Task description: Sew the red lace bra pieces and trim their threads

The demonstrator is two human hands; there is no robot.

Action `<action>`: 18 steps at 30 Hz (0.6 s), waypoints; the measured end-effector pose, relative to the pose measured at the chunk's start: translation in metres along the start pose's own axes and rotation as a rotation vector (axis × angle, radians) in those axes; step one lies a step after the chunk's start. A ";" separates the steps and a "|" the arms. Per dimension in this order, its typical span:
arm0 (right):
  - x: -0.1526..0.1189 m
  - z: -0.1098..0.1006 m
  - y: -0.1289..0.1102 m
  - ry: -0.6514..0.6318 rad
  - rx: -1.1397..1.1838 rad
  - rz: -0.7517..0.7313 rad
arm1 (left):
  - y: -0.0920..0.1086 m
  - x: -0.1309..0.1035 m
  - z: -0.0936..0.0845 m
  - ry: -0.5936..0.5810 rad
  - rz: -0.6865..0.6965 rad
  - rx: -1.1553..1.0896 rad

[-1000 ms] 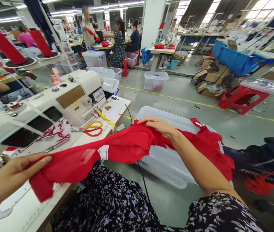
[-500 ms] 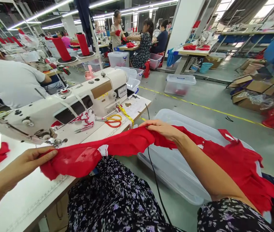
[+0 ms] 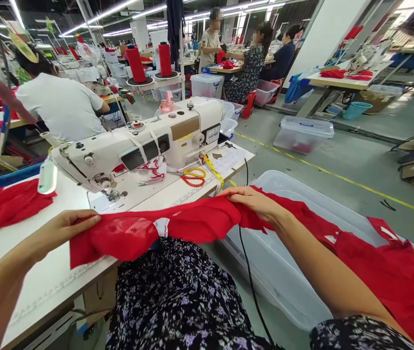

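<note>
A strip of red fabric (image 3: 199, 218) with a small white label (image 3: 162, 226) is stretched between my hands, above my lap and the table's front edge. My left hand (image 3: 63, 231) pinches its left end between thumb and fingers. The upper edge further right is gripped by my right hand (image 3: 252, 201), fingers closed over the cloth. From there more red cloth trails right over a clear plastic bin (image 3: 283, 272). Behind the strip stands a white sewing machine (image 3: 155, 138), its needle area just above my left hand.
On the white table (image 3: 46, 272) are orange-handled scissors (image 3: 192, 177), a yellow measuring tape (image 3: 213, 170), red-white scraps (image 3: 153, 170) and more red cloth (image 3: 13, 204). A black cable (image 3: 248, 272) hangs beside the bin. People sit or stand at other tables behind.
The view has turned left, so the machine and table appear further right. Both hands still hold the stretched red fabric, and more red cloth on the table shows at left.
</note>
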State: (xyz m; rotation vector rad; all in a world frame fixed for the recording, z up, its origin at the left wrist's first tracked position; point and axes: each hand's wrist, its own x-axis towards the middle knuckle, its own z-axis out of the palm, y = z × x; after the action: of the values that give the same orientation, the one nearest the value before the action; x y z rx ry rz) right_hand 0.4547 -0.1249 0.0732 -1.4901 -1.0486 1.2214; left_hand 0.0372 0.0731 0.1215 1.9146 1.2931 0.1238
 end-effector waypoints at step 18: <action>0.121 0.049 -0.005 -0.112 -0.553 -0.106 | -0.077 0.031 -0.042 -0.083 -0.004 -0.114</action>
State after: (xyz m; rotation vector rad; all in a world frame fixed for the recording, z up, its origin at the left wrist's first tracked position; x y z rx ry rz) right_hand 0.4241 -0.0004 0.0486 -1.7586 -1.6125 0.9909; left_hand -0.0254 0.1332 0.0883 1.8017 1.2086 0.1129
